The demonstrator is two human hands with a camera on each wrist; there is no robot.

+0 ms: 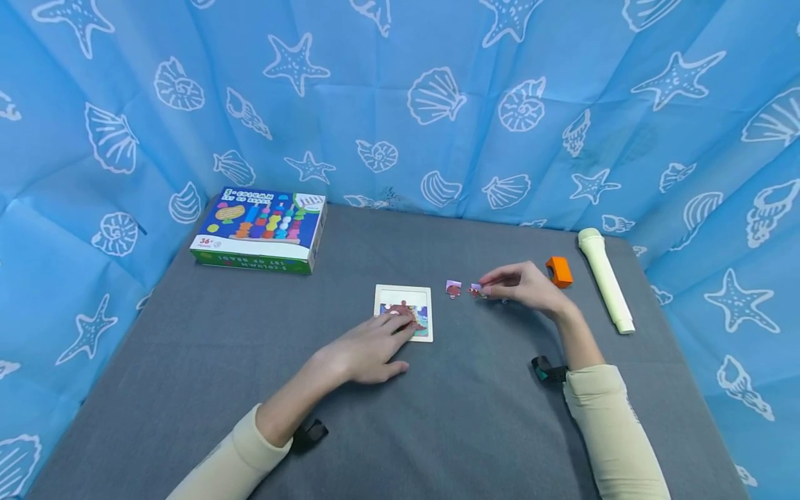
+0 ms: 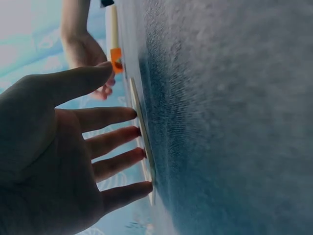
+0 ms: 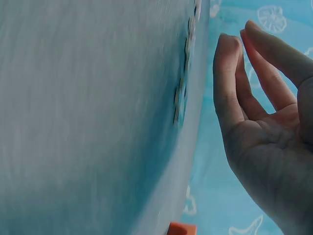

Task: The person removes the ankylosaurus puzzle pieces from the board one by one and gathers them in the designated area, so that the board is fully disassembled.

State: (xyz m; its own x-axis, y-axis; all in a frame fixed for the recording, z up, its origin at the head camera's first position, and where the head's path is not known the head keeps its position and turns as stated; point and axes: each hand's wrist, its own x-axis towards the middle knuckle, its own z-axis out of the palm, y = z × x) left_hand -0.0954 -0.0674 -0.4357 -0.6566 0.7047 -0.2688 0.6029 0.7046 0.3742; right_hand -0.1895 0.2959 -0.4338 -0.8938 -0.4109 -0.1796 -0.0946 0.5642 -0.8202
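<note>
My left hand [image 1: 369, 353] rests its outstretched fingers on a small jigsaw board [image 1: 403, 287] with a pale frame and a partly filled brown, green and blue picture. In the left wrist view those fingertips are along the near edge of the board [image 2: 142, 122]. My right hand [image 1: 525, 286] is over loose jigsaw pieces, fingers and thumb brought close together. One purple-and-brown piece [image 1: 453, 289] lies left of it; another piece [image 1: 474, 290] is right by the fingertips. In the right wrist view several pieces [image 3: 180, 103] lie on the cloth, and nothing shows between the fingertips.
Right of my right hand stands an orange block [image 1: 560, 272] with a notch. Farther right lies a pale yellow stick [image 1: 606, 281] with a rounded head. A bead-set box [image 1: 259, 229] is at the back left. Blue shell-print curtains [image 1: 400, 104] border the grey-covered table [image 1: 450, 417].
</note>
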